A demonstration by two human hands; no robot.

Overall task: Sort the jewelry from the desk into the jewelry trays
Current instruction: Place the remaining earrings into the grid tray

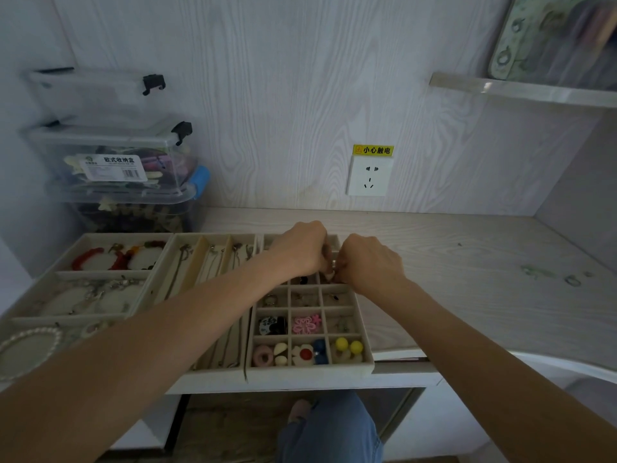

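Observation:
Three beige jewelry trays stand side by side on the desk. The left tray [56,275] holds bracelets, the middle tray [197,262] holds necklaces, and the gridded right tray [367,362] holds rings, earrings and coloured charms. My left hand [302,250] and my right hand [369,262] meet over the grid tray's far cells, fingers curled. Between their fingertips sits a small silver ring [333,264]; which hand pinches it I cannot tell. A few small greenish rings [572,280] lie loose on the desk at the right.
Stacked clear storage boxes [113,162] stand at the back left against the wall. A wall socket [369,177] with a yellow warning label is behind the trays. A shelf [534,91] juts out at the upper right. My knee in jeans [330,429] shows below the desk edge.

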